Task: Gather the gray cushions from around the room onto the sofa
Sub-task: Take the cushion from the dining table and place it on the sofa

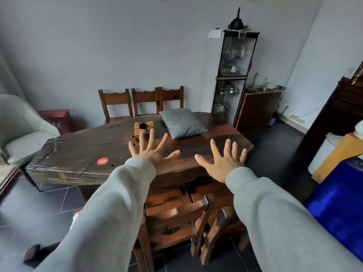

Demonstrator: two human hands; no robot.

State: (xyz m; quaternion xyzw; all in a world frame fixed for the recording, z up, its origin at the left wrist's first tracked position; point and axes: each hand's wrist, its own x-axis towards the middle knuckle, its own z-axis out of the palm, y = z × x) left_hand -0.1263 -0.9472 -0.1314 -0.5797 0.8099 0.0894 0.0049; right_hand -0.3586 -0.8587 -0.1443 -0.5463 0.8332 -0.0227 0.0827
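A gray cushion point(181, 122) lies flat on the far right part of a dark wooden table point(82, 152). My left hand point(152, 152) is stretched out over the table with fingers spread, a little short of the cushion's near left corner. My right hand point(224, 160) hovers over the table's near right edge, also spread and empty, just below the cushion. Neither hand touches the cushion. No sofa shows in this view.
A small wooden block with a hole point(143, 129) sits beside the cushion. Three wooden chairs point(141, 101) stand behind the table, another chair point(186, 218) right in front of me. A pale armchair point(21, 132) is at left, a glass cabinet point(233, 75) at back right, a blue object point(337, 205) at right.
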